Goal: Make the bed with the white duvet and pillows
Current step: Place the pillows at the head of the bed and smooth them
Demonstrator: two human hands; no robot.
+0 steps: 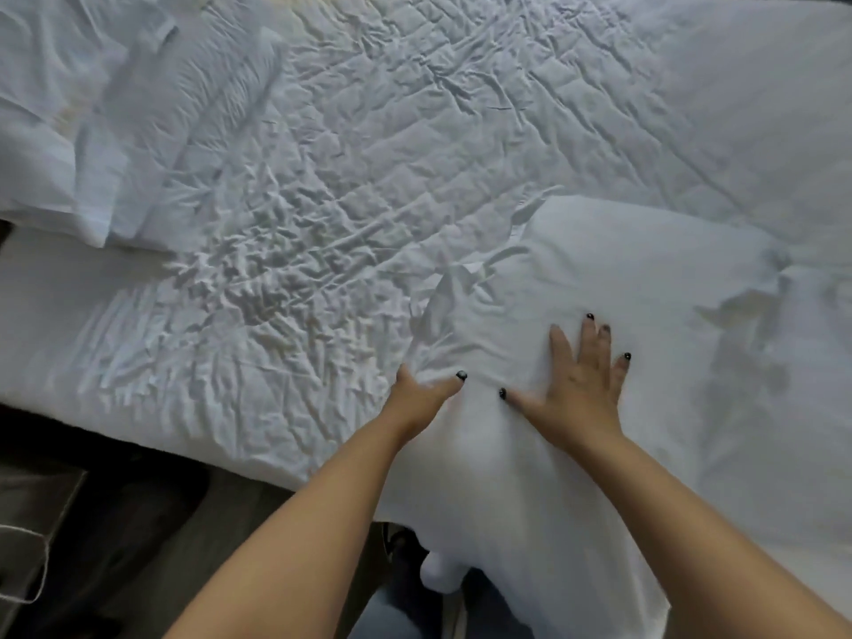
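Observation:
A white pillow [613, 279] lies on the near right part of the bed, with its loose case hanging over the bed's near edge. My right hand [583, 375] lies flat on the pillow with fingers spread. My left hand [422, 396] is at the pillow's left edge; its thumb is on top and its fingers are hidden under the white fabric. A wrinkled white sheet [322, 186] covers the mattress. White bedding [106, 131], bunched and folded, lies at the upper left.
Smooth white cloth [760, 108] spreads over the bed's upper right. Dark floor [138, 523] runs along the near side of the bed at lower left. My feet, one in a white sock [438, 574], show below the hanging pillowcase.

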